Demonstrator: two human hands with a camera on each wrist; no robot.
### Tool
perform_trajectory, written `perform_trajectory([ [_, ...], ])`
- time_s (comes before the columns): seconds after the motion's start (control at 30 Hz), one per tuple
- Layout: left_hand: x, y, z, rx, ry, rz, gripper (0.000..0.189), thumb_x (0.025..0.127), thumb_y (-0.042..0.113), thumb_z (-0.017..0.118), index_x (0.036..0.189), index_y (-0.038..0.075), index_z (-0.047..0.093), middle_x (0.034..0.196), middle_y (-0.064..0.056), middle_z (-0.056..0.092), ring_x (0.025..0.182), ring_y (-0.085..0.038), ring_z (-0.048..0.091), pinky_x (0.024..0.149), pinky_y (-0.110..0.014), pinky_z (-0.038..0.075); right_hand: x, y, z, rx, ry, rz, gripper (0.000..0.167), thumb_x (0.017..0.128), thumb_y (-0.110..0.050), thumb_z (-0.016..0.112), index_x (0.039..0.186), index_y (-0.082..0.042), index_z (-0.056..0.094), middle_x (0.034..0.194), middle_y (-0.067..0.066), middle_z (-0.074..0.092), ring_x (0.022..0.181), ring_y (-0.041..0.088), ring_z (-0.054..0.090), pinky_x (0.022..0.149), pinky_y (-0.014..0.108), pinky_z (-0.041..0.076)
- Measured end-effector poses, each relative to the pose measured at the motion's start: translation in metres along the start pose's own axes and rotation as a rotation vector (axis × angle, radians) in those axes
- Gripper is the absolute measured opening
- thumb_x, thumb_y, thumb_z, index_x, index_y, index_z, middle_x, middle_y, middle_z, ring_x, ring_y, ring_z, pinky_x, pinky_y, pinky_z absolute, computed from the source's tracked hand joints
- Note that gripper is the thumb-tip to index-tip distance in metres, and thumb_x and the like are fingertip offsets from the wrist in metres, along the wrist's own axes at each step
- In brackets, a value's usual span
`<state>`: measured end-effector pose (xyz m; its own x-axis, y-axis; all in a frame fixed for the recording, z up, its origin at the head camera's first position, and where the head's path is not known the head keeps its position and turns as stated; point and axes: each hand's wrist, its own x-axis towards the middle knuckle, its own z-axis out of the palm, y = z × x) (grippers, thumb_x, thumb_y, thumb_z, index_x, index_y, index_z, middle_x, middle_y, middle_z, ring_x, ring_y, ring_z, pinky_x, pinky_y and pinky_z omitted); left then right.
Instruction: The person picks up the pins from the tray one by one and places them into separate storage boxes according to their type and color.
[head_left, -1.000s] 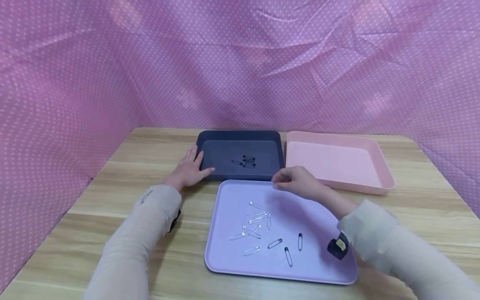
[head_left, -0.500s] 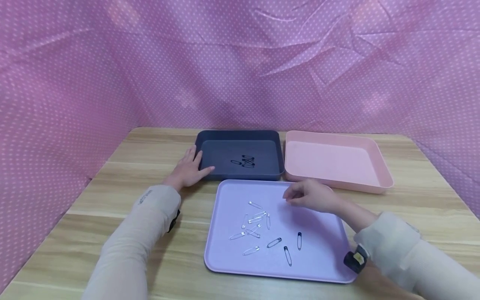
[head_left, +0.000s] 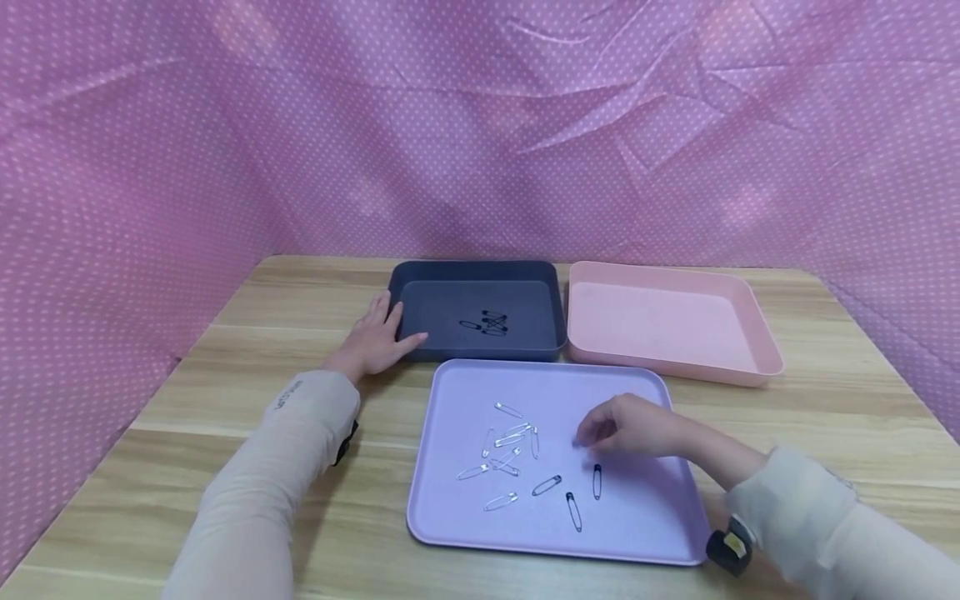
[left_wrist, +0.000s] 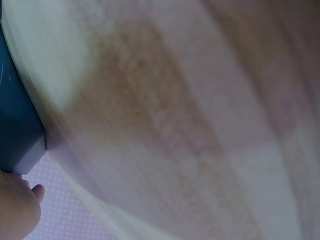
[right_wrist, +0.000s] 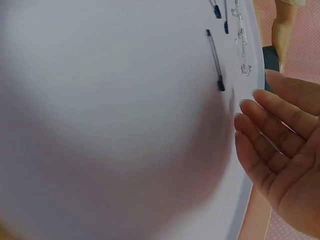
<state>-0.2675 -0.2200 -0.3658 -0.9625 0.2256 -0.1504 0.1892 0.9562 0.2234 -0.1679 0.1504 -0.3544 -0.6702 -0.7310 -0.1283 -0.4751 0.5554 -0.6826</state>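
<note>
My left hand (head_left: 373, 337) rests on the left side of the dark tray (head_left: 442, 333), fingers spread. Inside that tray lies a small cluster of black safety pins (head_left: 492, 323). My right hand (head_left: 630, 427) hovers over the purple tray (head_left: 450, 533), fingers loosely bent with nothing between them. Just below its fingertips lies a black-headed safety pin (head_left: 597, 482); the right wrist view shows this pin (right_wrist: 216, 60) apart from the fingers. Two more dark-headed safety pins, one being this pin (head_left: 573, 512), lie nearby. Several silver safety pins (head_left: 513, 435) are scattered on the tray's left half.
A pink tray (head_left: 667, 325) stands at the back right, beside the dark tray. All three trays sit on a wooden table (head_left: 225, 383). Pink dotted cloth (head_left: 450, 150) hangs behind and along the sides.
My right hand has moved from near the dark tray's front right corner, toward me and rightward, over the purple tray's pins. The left hand has stayed in place.
</note>
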Motion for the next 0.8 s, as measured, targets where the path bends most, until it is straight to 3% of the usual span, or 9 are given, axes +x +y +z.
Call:
perform_trajectory([
  [0.23,0.002,-0.003,0.002,0.003,-0.004,0.005,0.089,0.080,0.067,0.022,0.137,0.000,0.006,0.141,-0.018,-0.012,0.127,-0.031,-0.011,0.100,-0.048,0.005,-0.007,0.004,0.007,0.036,-0.025,-0.016,0.019,0.070,-0.001,0.066,0.089,-0.003,0.066,0.083,-0.002,0.063,0.074,0.008,0.056,0.068,0.022,0.046],
  [0.8,0.002,-0.001,0.002,-0.001,-0.011,0.011,0.089,0.080,0.067,0.023,0.137,0.000,0.006,0.141,-0.018,-0.013,0.127,-0.031,-0.011,0.100,-0.048,0.005,-0.011,0.008,0.021,-0.094,-0.029,-0.134,0.018,0.065,0.000,0.068,0.068,-0.016,0.061,0.070,-0.015,0.051,0.070,0.002,0.045,0.066,0.021,0.041],
])
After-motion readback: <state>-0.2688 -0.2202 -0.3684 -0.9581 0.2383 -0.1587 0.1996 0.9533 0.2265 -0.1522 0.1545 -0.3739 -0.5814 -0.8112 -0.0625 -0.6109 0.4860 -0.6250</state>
